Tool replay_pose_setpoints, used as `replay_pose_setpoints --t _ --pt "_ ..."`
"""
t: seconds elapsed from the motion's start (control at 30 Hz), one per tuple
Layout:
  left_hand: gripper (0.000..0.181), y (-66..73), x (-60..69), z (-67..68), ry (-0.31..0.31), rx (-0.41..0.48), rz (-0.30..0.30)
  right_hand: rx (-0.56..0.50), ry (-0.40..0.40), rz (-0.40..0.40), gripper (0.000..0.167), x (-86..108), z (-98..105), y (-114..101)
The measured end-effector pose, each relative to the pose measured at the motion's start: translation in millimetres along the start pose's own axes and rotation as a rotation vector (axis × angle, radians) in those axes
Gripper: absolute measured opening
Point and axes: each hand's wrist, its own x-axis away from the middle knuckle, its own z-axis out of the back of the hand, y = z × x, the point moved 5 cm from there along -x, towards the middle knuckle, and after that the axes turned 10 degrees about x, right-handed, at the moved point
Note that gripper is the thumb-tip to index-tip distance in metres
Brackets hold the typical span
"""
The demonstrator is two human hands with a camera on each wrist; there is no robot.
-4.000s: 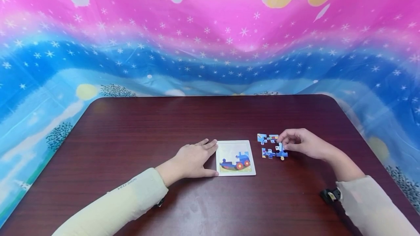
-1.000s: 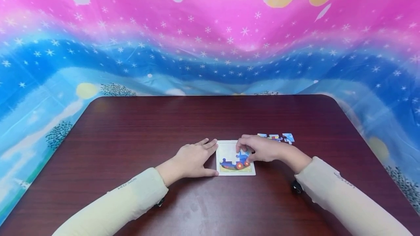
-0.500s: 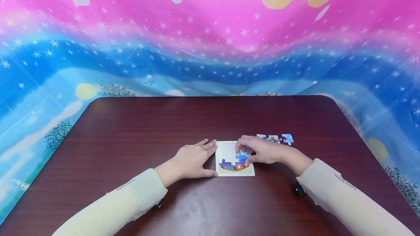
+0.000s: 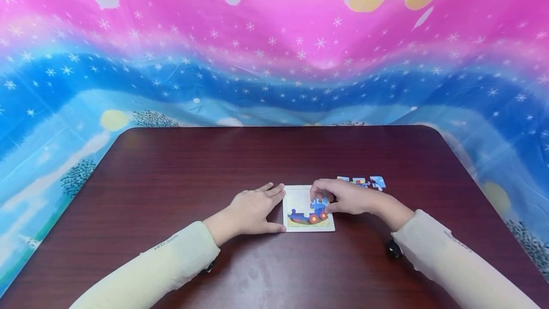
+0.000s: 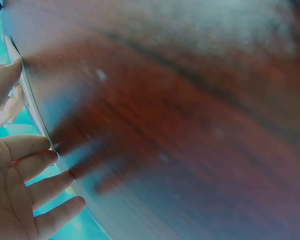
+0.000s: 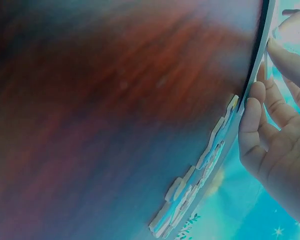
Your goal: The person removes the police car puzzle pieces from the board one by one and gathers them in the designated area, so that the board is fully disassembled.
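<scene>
A square white puzzle tray (image 4: 296, 198) lies on the table, with a partly assembled picture (image 4: 302, 218) of a blue train with red wheels along its lower part. My left hand (image 4: 253, 210) rests at the tray's left edge, fingers spread and straight, thumb at the lower corner. Over the tray's right side, my right hand (image 4: 347, 197) pinches a blue puzzle piece (image 4: 319, 202) between thumb and fingers. The hand partly hides this piece, and whether it lies flat I cannot tell. Several loose puzzle pieces (image 4: 377, 182) lie just beyond the right hand, some partly covered by it.
The dark red-brown table (image 4: 206, 156) has rounded far corners. Behind it hangs a pink and blue cloth (image 4: 274, 61) with snowflakes. In the right wrist view, loose pieces (image 6: 177, 200) lie on the table near the hand.
Since four seconds ago my right hand has moved left from the loose pieces to the tray, bringing a piece. Over the last second it has barely shifted; the left hand stays put.
</scene>
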Motion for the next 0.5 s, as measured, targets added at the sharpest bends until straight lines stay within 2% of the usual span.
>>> replay_pose_setpoints --t 0.23,0.5 --pt "0.089 0.2 0.6 0.6 -0.009 0.000 -0.001 -0.021 0.026 0.009 0.031 0.4 2.2 0.8" --pt "0.089 -0.6 0.1 -0.4 -0.003 0.006 -0.001 -0.041 0.033 -0.002 0.021 -0.2 5.2 0.0"
